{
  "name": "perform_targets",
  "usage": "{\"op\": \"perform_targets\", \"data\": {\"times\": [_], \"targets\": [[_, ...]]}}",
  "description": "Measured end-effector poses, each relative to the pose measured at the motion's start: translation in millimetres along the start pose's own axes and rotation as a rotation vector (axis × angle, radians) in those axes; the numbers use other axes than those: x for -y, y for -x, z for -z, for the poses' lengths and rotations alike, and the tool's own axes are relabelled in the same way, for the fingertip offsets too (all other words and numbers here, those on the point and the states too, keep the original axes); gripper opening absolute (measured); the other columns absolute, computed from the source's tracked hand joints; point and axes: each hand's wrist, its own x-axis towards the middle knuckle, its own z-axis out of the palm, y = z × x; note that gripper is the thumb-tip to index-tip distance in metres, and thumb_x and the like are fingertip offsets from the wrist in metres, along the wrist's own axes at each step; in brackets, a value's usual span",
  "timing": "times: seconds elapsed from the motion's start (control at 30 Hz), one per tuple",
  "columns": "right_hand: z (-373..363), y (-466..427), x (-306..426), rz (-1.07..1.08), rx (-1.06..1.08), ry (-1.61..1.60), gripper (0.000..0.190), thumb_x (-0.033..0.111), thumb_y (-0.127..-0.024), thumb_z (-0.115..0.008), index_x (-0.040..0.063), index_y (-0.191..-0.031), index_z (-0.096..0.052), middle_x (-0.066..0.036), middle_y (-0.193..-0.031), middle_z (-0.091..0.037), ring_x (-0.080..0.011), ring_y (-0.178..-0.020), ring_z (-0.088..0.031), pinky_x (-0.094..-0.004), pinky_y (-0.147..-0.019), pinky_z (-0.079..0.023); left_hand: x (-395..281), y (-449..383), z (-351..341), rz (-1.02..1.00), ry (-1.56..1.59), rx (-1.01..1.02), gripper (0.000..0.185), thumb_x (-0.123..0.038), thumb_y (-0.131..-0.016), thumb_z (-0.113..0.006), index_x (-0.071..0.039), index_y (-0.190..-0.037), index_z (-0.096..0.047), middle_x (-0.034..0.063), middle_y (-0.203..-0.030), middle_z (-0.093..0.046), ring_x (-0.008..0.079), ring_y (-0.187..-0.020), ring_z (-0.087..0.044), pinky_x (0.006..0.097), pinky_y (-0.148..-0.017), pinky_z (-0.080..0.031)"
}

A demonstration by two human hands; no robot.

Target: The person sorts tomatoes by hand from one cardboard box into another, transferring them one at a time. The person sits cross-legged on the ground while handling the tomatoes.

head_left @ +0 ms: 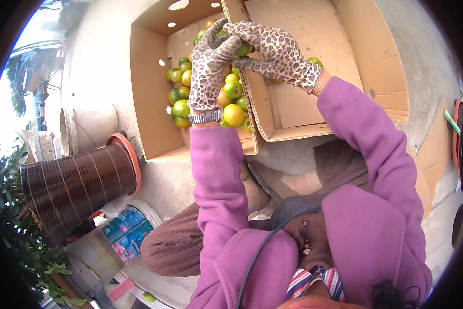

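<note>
Both my hands wear leopard-print gloves with grey fingers and meet above the wall between two cardboard boxes. A green citrus fruit (244, 49) sits between them. My right hand (279, 54) curls around it from the right, thumb below. My left hand (213, 58) closes on its left side, partly hiding it. Green and orange citrus fruits (233, 89) lie in the left cardboard box (150, 92), under and around my left forearm. In the right cardboard box (308, 96), a green fruit (315, 61) shows beside my right wrist.
A brown ribbed pot (76, 181) with an orange rim lies on its side at left, near a white bucket (94, 127). A printed plastic bucket (127, 231) and leafy plants (26, 247) are below it. Flat cardboard (432, 154) lies at right. A small green fruit (148, 296) rests near the bottom.
</note>
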Motion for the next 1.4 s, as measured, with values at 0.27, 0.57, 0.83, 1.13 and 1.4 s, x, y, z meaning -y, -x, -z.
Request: {"op": "perform_targets", "data": {"times": [0.27,0.57,0.83,1.13,1.4], "targets": [[9,5,-32,-0.343,0.167,0.265,0.049,0.022,-0.081,-0.068,0.016,-0.129,-0.054,-0.010,-0.125,-0.059,-0.0274,-0.118,-0.054,-0.0390,-0.097,-0.046,-20,0,10,-0.035,-0.366,-0.336,0.043,-0.016,-0.088,-0.065,0.006,-0.123,-0.053,0.0191,-0.110,-0.063,0.0235,-0.094,-0.066,0.0309,-0.080,-0.054],[-2,35,-71,-0.409,0.599,0.190,0.061,-0.005,-0.072,-0.066,0.009,-0.130,-0.053,-0.014,-0.135,-0.050,-0.0328,-0.124,-0.048,-0.0389,-0.107,-0.038,68,-10,89,0.477,-1.468,-0.435,0.055,-0.031,-0.073,-0.071,-0.006,-0.120,-0.059,0.0215,-0.114,-0.062,0.0358,-0.109,-0.059,0.0422,-0.094,-0.047],[-7,31,-81,-0.268,0.276,0.358,0.042,0.005,-0.085,-0.055,0.010,-0.126,-0.056,-0.014,-0.129,-0.055,-0.0321,-0.118,-0.053,-0.0410,-0.099,-0.043,91,-7,74,0.400,-1.760,-0.323,0.056,-0.025,-0.073,-0.071,-0.013,-0.125,-0.057,0.0191,-0.132,-0.050,0.0387,-0.125,-0.045,0.0505,-0.105,-0.033],[2,14,-68,-0.244,0.144,0.311,0.046,0.020,-0.089,-0.055,0.014,-0.134,-0.049,-0.011,-0.133,-0.054,-0.0256,-0.121,-0.052,-0.0383,-0.101,-0.043,47,-13,65,0.260,-1.178,-0.621,0.052,-0.030,-0.071,-0.078,0.001,-0.108,-0.062,0.0216,-0.107,-0.064,0.0307,-0.094,-0.065,0.0386,-0.086,-0.051],[14,-8,-3,0.033,-0.051,0.030,0.068,0.035,-0.079,-0.070,0.017,-0.139,-0.044,-0.008,-0.131,-0.055,-0.0264,-0.117,-0.055,-0.0385,-0.097,-0.046,-23,16,-19,0.085,0.153,-0.118,0.035,-0.027,-0.089,-0.063,0.002,-0.109,-0.061,0.0090,-0.095,-0.063,0.0156,-0.086,-0.061,0.0283,-0.076,-0.050]]}}
